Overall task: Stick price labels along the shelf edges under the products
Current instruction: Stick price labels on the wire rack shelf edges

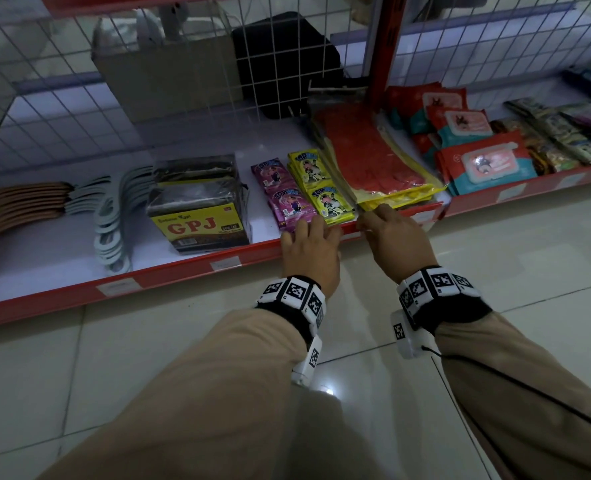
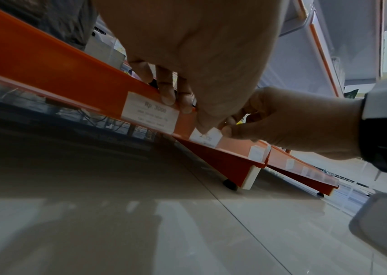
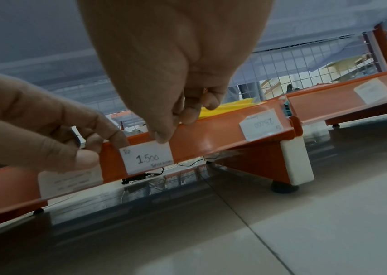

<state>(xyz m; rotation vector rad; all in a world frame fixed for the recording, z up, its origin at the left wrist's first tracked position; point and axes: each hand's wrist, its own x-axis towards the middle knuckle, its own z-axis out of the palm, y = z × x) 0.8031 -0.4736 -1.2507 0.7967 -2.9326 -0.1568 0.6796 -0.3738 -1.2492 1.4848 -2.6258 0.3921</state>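
Note:
A handwritten white price label (image 3: 146, 158) reading "1.500" lies on the red shelf edge (image 1: 183, 268) below the yellow and pink sachets (image 1: 307, 188). My right hand (image 1: 380, 223) pinches the label's top right corner against the rail, with its thumb (image 3: 162, 137) on the front and its fingers over the top. A fingertip of my left hand (image 1: 307, 232) touches the top left corner. Its other fingers (image 2: 166, 93) rest on the rail over a printed label (image 2: 150, 113). In the head view both hands hide the handwritten label.
More labels (image 1: 225, 263) sit along the rail, one reading "25.000" (image 3: 262, 123). A GPJ box (image 1: 200, 209), hangers (image 1: 114, 216), red packs (image 1: 373, 161) and wet wipes (image 1: 484, 164) lie on the shelf. Below the rail is tiled floor (image 1: 148, 341).

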